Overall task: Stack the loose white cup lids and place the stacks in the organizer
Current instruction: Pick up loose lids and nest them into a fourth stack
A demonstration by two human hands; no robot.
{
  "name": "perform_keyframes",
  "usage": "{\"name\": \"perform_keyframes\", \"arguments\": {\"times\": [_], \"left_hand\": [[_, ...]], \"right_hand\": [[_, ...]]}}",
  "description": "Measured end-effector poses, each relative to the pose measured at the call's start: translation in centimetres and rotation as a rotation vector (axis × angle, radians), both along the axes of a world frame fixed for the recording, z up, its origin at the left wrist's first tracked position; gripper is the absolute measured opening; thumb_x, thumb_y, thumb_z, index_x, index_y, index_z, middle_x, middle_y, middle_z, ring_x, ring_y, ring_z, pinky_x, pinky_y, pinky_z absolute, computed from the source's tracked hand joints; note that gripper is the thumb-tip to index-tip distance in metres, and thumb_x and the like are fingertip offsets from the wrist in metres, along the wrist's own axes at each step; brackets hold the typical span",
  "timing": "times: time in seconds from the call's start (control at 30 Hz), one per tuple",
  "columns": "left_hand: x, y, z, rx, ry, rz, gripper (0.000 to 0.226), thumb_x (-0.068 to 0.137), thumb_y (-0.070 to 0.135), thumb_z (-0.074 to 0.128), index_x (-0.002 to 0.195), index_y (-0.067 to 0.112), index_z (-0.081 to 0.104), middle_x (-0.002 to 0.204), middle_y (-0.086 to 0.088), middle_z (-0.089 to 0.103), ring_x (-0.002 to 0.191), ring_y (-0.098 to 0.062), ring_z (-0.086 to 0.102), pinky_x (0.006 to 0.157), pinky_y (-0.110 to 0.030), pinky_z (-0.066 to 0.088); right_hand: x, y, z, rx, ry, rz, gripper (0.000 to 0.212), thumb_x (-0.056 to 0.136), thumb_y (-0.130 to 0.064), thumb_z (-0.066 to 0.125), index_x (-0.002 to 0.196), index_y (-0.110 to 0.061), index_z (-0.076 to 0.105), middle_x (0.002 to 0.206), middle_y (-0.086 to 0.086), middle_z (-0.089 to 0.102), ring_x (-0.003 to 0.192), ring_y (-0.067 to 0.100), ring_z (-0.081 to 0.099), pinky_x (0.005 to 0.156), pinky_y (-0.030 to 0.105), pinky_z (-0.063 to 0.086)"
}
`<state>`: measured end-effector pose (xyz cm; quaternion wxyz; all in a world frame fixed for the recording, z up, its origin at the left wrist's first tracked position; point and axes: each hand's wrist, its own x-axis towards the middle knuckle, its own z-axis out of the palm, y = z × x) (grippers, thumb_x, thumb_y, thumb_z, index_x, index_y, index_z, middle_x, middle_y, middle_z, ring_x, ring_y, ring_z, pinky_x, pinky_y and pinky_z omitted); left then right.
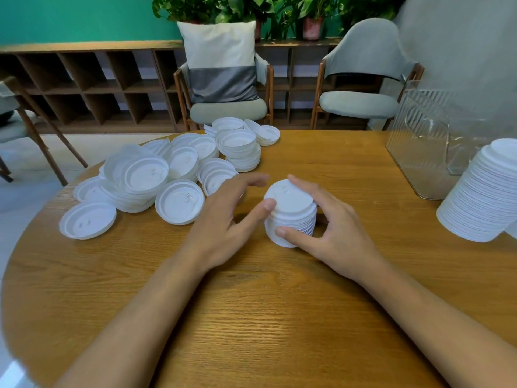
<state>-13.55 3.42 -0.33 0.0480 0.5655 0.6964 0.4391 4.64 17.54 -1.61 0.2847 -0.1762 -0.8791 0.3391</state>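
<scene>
A short stack of white cup lids [291,211] stands on the round wooden table [251,303] near its middle. My right hand [333,233] grips this stack, thumb on its near side and fingers curled over its top and far side. My left hand [223,219] is just left of it, fingers spread and relaxed, thumb tip touching the stack's upper left edge. A heap of loose white lids [167,175] covers the table's far left. The clear plastic organizer [428,147] stands at the far right, with a tall lid stack [486,194] in front of it.
Two grey chairs [361,79] stand behind the table, one bearing a white and grey cushion [221,60]. Wooden cubby shelves [84,85] and potted plants line the teal wall. Another chair [16,107] is at the left edge.
</scene>
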Motion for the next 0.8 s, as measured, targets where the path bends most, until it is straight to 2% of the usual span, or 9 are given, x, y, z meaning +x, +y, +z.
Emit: {"name": "perform_keyframes", "arguments": {"times": [0.07, 0.17, 0.33, 0.43, 0.53, 0.67, 0.8], "left_hand": [[-0.8, 0.2, -0.6, -0.03, 0.144, 0.133, 0.04, 0.099, 0.048, 0.061, 0.134, 0.027, 0.063, 0.128, 0.014, 0.063, 0.122, -0.004, 0.058, 0.097, -0.023, 0.045], [-1.5, 0.9, -1.6, -0.19, 0.323, 0.241, 0.04, 0.098, 0.031, 0.067, 0.135, 0.018, 0.064, 0.131, 0.003, 0.061, 0.118, -0.019, 0.06, 0.09, -0.035, 0.052], [-1.1, 1.3, -1.9, -0.182, 0.35, 0.247, 0.028, 0.098, 0.016, 0.066, 0.126, 0.011, 0.069, 0.117, -0.005, 0.065, 0.103, -0.026, 0.065, 0.081, -0.042, 0.055], [-0.8, 1.3, -2.0, -0.129, 0.33, 0.174, 0.024, 0.094, 0.003, 0.066, 0.115, 0.015, 0.07, 0.104, -0.001, 0.066, 0.096, -0.021, 0.067, 0.079, -0.045, 0.058], [-0.8, 1.1, -1.8, -0.078, 0.295, 0.101, 0.033, 0.09, -0.007, 0.068, 0.113, 0.017, 0.07, 0.101, 0.004, 0.065, 0.093, -0.012, 0.065, 0.08, -0.037, 0.058], [-0.6, 1.0, -1.1, 0.02, 0.242, 0.121, 0.042, 0.085, -0.008, 0.071, 0.118, 0.018, 0.073, 0.107, 0.005, 0.072, 0.09, -0.003, 0.061, 0.083, -0.005, 0.044], [-0.6, 0.7, -0.4, 0.089, 0.17, 0.176, 0.044, 0.083, -0.006, 0.073, 0.118, 0.021, 0.076, 0.104, 0.013, 0.075, 0.095, 0.001, 0.065, 0.088, -0.001, 0.039]], "right_hand": [[0.1, 0.3, 0.0, -0.019, 0.009, -0.037, 0.083, 0.08, -0.049, 0.086, 0.152, -0.047, 0.044, 0.138, -0.037, 0.047, 0.128, -0.019, 0.042, 0.103, 0.009, 0.038], [0.2, 0.4, 0.0, -0.039, 0.014, -0.043, 0.083, 0.079, -0.05, 0.085, 0.152, -0.047, 0.044, 0.136, -0.039, 0.046, 0.127, -0.022, 0.041, 0.104, 0.011, 0.039], [0.2, 0.4, 0.0, -0.043, 0.006, -0.039, 0.084, 0.079, -0.052, 0.084, 0.152, -0.048, 0.043, 0.138, -0.034, 0.048, 0.127, -0.023, 0.04, 0.1, 0.005, 0.036], [0.1, 0.5, 0.1, -0.033, 0.011, -0.044, 0.083, 0.08, -0.05, 0.086, 0.152, -0.046, 0.044, 0.14, -0.029, 0.05, 0.126, -0.024, 0.04, 0.098, 0.0, 0.033], [0.2, 0.5, 0.1, -0.018, 0.003, -0.057, 0.083, 0.08, -0.048, 0.087, 0.152, -0.044, 0.045, 0.138, -0.029, 0.05, 0.123, -0.028, 0.037, 0.096, -0.004, 0.029], [0.2, 0.6, 0.2, -0.006, 0.002, -0.089, 0.083, 0.08, -0.049, 0.086, 0.151, -0.046, 0.044, 0.138, -0.029, 0.049, 0.121, -0.028, 0.037, 0.096, -0.002, 0.031], [0.3, 0.7, 0.2, -0.005, -0.001, -0.104, 0.082, 0.081, -0.052, 0.084, 0.15, -0.047, 0.042, 0.141, -0.025, 0.05, 0.123, -0.024, 0.038, 0.098, 0.006, 0.034]]}}
